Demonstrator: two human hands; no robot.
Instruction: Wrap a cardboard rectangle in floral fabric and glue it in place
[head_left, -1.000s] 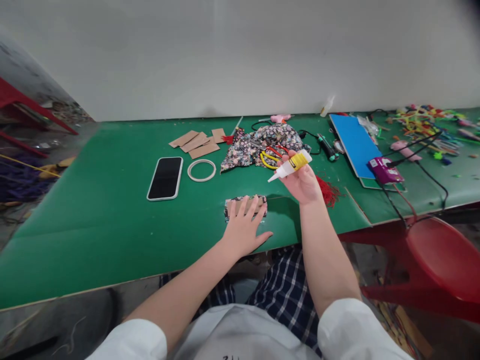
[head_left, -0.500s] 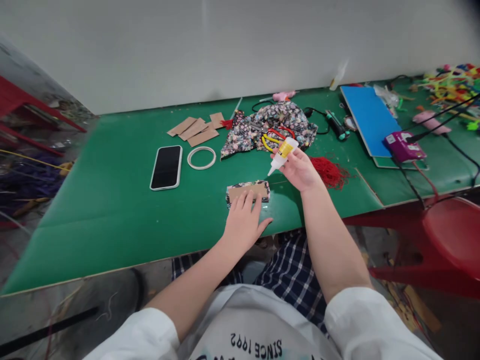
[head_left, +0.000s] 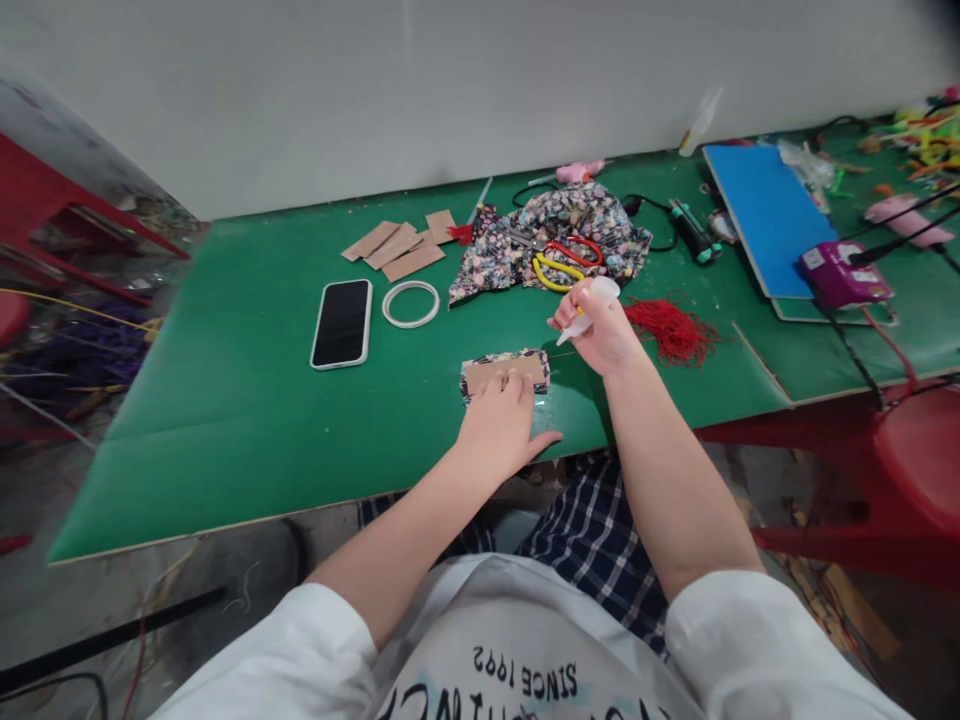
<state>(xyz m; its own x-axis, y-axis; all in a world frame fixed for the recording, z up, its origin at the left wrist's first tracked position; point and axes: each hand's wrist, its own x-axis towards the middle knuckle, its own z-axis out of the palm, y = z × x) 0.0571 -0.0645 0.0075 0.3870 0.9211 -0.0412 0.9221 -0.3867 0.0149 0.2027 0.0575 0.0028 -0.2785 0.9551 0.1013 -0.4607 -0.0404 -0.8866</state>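
Observation:
My left hand (head_left: 504, 415) rests on a cardboard strip (head_left: 480, 373), fingertips on it and thumb out to the side. Under the strip lies a small piece of dark floral fabric (head_left: 542, 356), its edges showing around the cardboard. In my right hand (head_left: 600, 335) is a white glue bottle (head_left: 602, 291), closed in my fingers and tilted with its nozzle pointing down and left. The nozzle tip is just right of the fabric's far corner, above the table. Most of the bottle's label is covered by my fingers.
Beyond my hands lie bunched floral fabric (head_left: 480, 265) and yellow- and red-handled scissors (head_left: 559, 272). Red threads (head_left: 679, 332) lie to the right, near a blue board (head_left: 761, 215) and a purple box (head_left: 844, 272). Leftward are a phone (head_left: 342, 323), a tape ring (head_left: 388, 305) and cardboard pieces (head_left: 412, 262).
The view has shifted a little. My right hand has turned and wrapped further around the glue bottle, hiding its yellow label. My left hand stays on the cardboard, its fingers drawn in slightly.

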